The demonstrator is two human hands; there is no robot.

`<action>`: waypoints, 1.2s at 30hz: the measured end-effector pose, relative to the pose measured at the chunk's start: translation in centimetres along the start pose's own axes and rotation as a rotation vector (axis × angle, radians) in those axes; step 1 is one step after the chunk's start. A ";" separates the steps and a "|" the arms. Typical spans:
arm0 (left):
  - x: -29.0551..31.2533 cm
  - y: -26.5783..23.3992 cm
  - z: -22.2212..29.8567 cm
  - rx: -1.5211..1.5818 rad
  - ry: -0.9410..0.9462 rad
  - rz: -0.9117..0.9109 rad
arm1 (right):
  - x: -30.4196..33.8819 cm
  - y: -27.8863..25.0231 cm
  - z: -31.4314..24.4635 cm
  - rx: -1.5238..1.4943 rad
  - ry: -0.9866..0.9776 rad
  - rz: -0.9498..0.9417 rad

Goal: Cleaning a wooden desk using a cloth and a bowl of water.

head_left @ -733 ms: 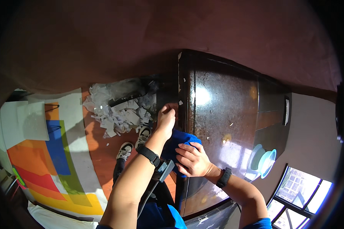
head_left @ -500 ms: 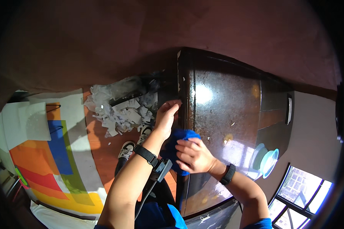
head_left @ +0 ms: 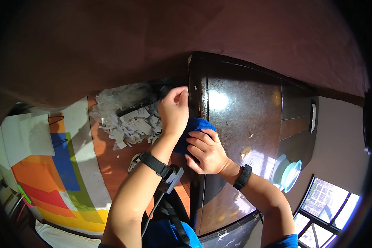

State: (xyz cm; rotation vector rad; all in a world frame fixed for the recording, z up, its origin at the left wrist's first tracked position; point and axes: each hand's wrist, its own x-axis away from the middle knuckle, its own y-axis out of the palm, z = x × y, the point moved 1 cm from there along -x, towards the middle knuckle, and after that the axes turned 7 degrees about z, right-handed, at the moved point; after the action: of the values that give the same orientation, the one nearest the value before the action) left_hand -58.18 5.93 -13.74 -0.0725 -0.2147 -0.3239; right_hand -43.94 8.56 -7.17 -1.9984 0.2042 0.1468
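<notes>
One blue cloth (head_left: 198,123): held bunched over the left edge of the desk (head_left: 239,103), about midway along that edge, under the right hand (head_left: 207,152). Gripped it with bent fingers, slightly spread over the fabric, with part of the cloth hanging beyond the edge on the floor side. Held the left hand (head_left: 173,111) just beside the same edge, nearer the far left corner, with fingers curled in and narrow; saw nothing between them, and could not tell about contact with the wood.

Judged the work as under way, with the cloth on the edge and not set aside. Could not tell the share already done. Saw a pale fleck (head_left: 251,135) and a yellowish blotch (head_left: 246,151) left on the top, apart from both hands.

Noted soft, napped fabric in a rounded wad against hard, glossy dark-brown wood, with a light chip (head_left: 189,59) at the far left corner. Found a smooth, pale blue, round-rimmed dish (head_left: 291,176) toward the right side. Saw on the reddish floor (head_left: 107,161), off the left edge, a loose heap of flat and crumpled paper scraps (head_left: 132,126) beside filmy, translucent plastic (head_left: 122,97).
</notes>
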 end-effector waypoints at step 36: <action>-7.9 -10.8 -1.7 -0.482 -0.258 0.094 | -0.1 -0.2 0.0 0.011 -0.004 0.045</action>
State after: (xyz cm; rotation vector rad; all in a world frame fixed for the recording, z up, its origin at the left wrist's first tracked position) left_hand -68.63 -2.08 -16.71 -0.6015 -0.3838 -0.2663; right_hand -44.01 8.60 -6.97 -1.9830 0.2474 0.1775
